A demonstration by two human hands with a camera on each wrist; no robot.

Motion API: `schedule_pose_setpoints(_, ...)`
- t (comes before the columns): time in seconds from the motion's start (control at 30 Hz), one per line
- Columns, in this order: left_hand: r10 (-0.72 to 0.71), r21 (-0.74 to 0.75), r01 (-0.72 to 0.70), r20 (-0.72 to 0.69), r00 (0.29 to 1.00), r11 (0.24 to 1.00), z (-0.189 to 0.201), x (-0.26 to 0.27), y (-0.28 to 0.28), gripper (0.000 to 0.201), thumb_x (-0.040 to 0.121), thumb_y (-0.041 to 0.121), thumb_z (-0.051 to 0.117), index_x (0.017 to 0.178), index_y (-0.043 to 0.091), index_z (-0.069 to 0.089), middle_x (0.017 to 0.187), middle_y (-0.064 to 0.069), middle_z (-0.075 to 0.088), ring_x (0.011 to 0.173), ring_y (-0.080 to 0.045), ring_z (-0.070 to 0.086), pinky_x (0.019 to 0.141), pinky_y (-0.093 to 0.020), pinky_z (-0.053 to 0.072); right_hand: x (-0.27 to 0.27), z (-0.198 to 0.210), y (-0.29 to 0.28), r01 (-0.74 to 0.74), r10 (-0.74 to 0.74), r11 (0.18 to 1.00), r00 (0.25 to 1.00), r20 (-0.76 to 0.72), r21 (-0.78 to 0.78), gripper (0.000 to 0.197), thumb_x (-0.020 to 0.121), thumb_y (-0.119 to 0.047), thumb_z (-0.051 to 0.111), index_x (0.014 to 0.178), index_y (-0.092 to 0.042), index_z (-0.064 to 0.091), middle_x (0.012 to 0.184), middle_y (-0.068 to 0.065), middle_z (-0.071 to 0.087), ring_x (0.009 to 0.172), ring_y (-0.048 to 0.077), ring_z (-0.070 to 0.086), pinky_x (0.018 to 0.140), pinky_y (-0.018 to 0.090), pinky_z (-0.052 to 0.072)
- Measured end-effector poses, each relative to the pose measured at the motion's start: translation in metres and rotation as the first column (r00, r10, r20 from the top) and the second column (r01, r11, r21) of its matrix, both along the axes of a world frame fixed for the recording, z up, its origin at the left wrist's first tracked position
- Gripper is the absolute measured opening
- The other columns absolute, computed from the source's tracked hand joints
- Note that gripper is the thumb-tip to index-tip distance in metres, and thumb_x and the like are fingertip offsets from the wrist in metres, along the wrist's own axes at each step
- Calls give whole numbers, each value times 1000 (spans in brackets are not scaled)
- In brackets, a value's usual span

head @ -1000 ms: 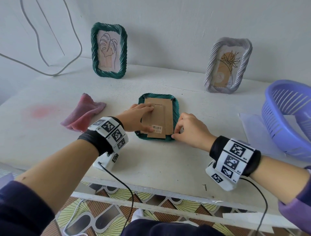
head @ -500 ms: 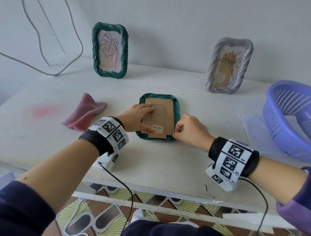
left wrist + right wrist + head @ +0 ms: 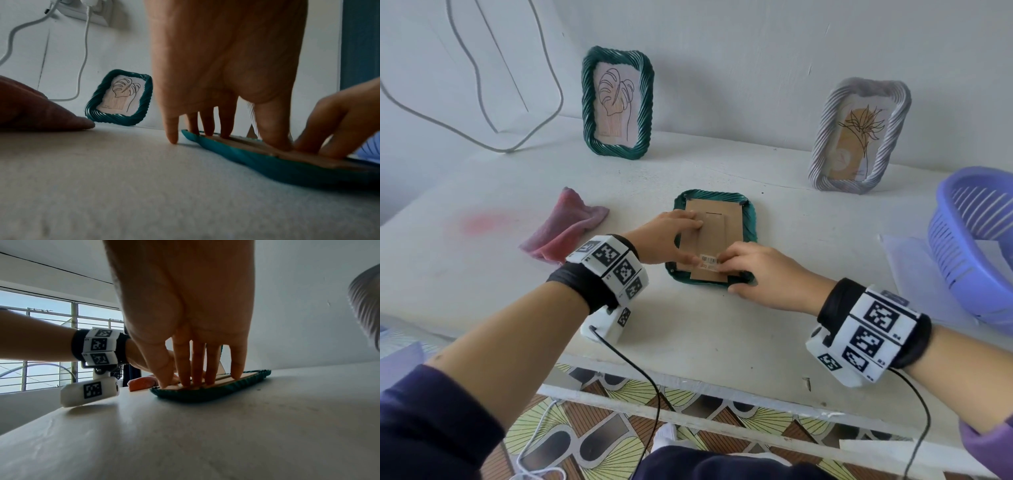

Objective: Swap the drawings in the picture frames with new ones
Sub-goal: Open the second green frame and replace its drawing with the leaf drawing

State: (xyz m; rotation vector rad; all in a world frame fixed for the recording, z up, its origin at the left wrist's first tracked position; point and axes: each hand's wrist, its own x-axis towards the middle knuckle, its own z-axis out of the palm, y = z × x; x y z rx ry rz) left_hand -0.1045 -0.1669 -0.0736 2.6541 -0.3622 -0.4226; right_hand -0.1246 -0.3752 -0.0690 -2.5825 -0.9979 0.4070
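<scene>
Both hands, the left hand (image 3: 671,240) and right hand (image 3: 763,274), are pressing flat, open fingers on the face-down green frame (image 3: 750,219)'s cardboard backing (image 3: 722,226), gripping nothing; beyond them two standing frames are waiting untouched.

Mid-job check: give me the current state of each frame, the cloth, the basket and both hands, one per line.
Green twisted-rim frame on the table: face down, brown cardboard backing up.
Green standing frame: upright, leaf drawing inside.
Grey twisted-rim frame: upright, plant drawing inside.
Pink cloth: crumpled on the table.
Purple plastic basket: tilted.
Left hand: fingers flat on the backing.
Right hand: fingers pressing the backing's near edge.
</scene>
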Motion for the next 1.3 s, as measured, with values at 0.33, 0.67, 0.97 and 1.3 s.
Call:
schedule_pose_setpoints(0.33, 16, -54, -10, 115, 993, 999, 16, -36, 27, 18, 82, 12, 65, 97, 18, 71, 105, 3, 57, 91, -13, 54, 71, -10, 35, 1, -4, 2, 6, -6, 999, 1000, -5, 38, 31, 85, -15, 62, 116, -12, 64, 124, 0, 52, 117, 18, 45, 98, 38, 41)
schedule_pose_setpoints(0.67, 74, 11, -74, 38, 997, 997, 16, -47, 23, 29, 84, 5, 57, 107, 21, 68, 97, 8, 49, 79, -5, 46, 78, -18, 32, 0, -3, 2, -15, 15, 999, 1000, -1, 37, 33, 84, -14, 64, 117, -8, 63, 127, 4, 52, 119, 19, 44, 100, 32, 37)
schedule_pose_setpoints(0.97, 188, -145, -198, -80, 979, 969, 18, -49, 24, 27, 83, 3, 59, 105, 17, 69, 95, 7, 53, 82, -10, 53, 78, -22, 42, 0, -2, 3, -11, 12, 999, 1000, -1, 33, 31, 83, -14, 64, 114, -8, 65, 124, 4, 52, 116, 19, 44, 98, 29, 37)
schedule_pose_setpoints(1.3, 140, -239, -168, -128, 982, 956, 10, -56, 28, 31, 83, 9, 63, 108, 25, 66, 109, 5, 51, 82, -12, 53, 81, -24, 44, -1, -4, 6, -2, 2, 999, 1000, -4, 38, 26, 82, -10, 64, 108, -6, 67, 120, 5, 53, 115, 22, 45, 97, 34, 39)
